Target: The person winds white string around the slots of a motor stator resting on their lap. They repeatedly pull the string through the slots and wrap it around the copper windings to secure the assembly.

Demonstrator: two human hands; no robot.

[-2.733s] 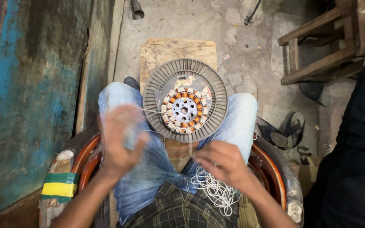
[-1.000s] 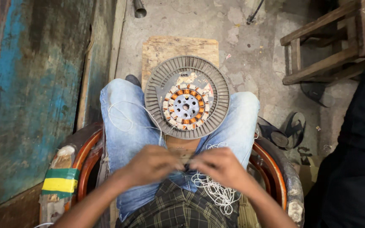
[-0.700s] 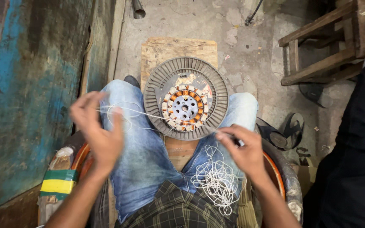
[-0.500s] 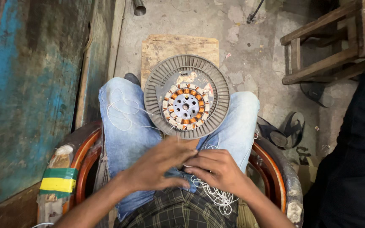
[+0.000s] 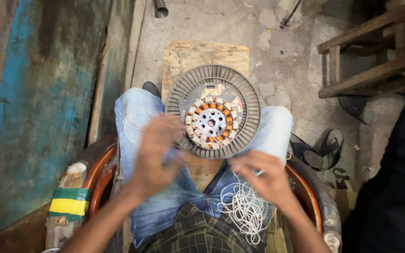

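A round grey ribbed motor disc [image 5: 179,96] with orange copper coils around a perforated hub rests across my knees. My left hand [image 5: 155,152], blurred by motion, is raised over my left thigh just beside the disc's lower left rim, fingers pinched on thin white thread. My right hand [image 5: 263,178] is below the disc's lower right rim, also pinching the thread. A loose tangle of white thread [image 5: 244,211] lies in my lap under the right hand.
A wooden board [image 5: 188,54] lies on the concrete floor beyond the disc. A wooden stool [image 5: 371,56] stands at top right. A person in dark clothing [image 5: 399,187] is at the right. A blue painted wall [image 5: 29,107] runs along the left.
My hands keep coming together at my lap and spreading apart again. From together half a second ago, they have now separated, the left rising toward the disc's left rim. The disc stays put.
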